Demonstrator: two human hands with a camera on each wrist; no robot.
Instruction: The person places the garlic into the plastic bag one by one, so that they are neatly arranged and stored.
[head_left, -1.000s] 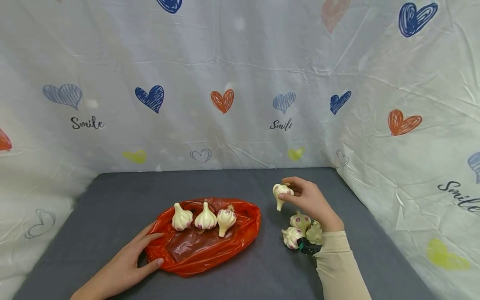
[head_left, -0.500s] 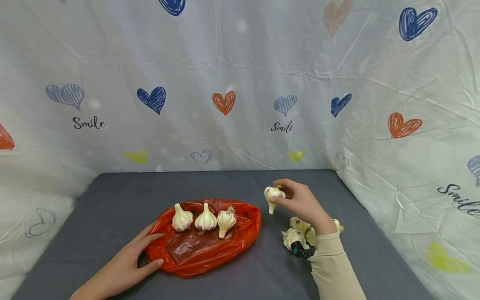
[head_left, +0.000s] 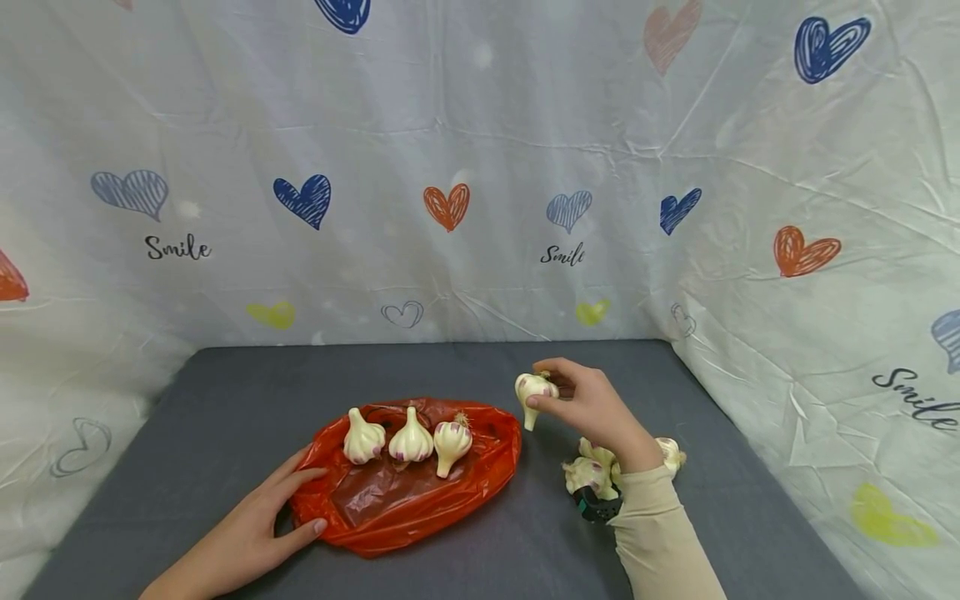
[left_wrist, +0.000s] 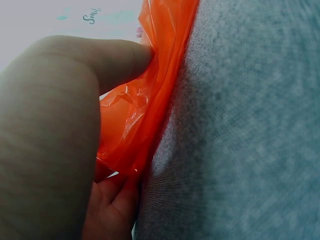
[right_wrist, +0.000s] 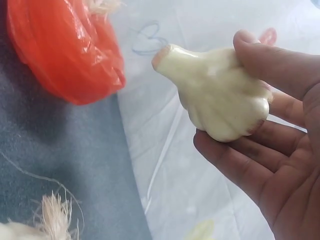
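A red plastic bag (head_left: 408, 508) lies with its mouth spread on the grey table, and three white garlic bulbs (head_left: 411, 440) sit in a row on it. My left hand (head_left: 251, 529) holds the bag's left end, thumb at the near edge and fingers at the far side; the left wrist view shows the thumb (left_wrist: 122, 62) on the red plastic (left_wrist: 165, 45). To the right of the bag, my right hand (head_left: 596, 408) holds another garlic bulb (head_left: 528, 392) above the table between thumb and fingers. In the right wrist view this bulb (right_wrist: 220, 95) points its stem toward the bag.
More garlic bulbs (head_left: 587, 473) are grouped under my right wrist, partly hidden by it and by a dark wrist device (head_left: 597, 506). Another bulb (head_left: 670, 457) shows right of the sleeve. A white curtain (head_left: 480, 167) with hearts hangs behind the table (head_left: 300, 375).
My right hand has moved left toward the bag with the garlic bulb. A bulb right of the sleeve has come into sight. The left hand and the bag stay put.
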